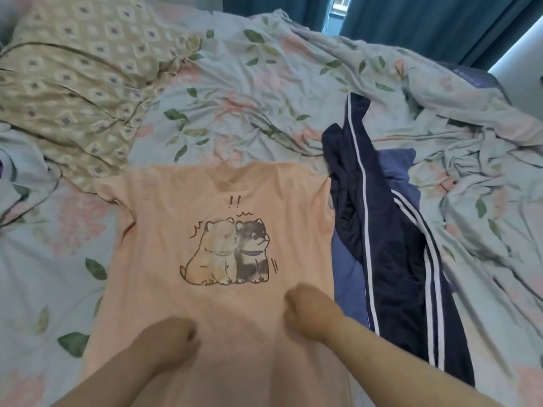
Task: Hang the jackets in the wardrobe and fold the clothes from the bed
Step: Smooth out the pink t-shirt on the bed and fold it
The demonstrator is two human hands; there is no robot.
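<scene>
Bedding fills my view: a floral sheet (pixel 249 92) in pale blue with pink blooms and green leaves, rumpled across the bed. On it, straight ahead of me, a peach T-shirt (pixel 164 230) lies spread flat with its neck toward the far side, and the print of two cartoon dogs (pixel 226 252) faces up in the middle of it. My left hand (pixel 169 340) rests on the lower part of the shirt, fingers curled in toward the palm, and my right hand (pixel 305 309) sits just below the print in the same loose fist; both are blurred, and I cannot tell whether either one has pinched cloth or only presses on it. Just beside the shirt's right edge lies a dark navy garment with white stripes (pixel 382 245), long and crumpled, running from near the middle of the bed toward me. Under it I see a piece of lighter blue fabric (pixel 346 277), touching the shirt's edge. A beige patterned pillow (pixel 76 83) lies at the far left, its corner reaching the shirt's left sleeve. Teal curtains (pixel 411 22) hang beyond the bed.
</scene>
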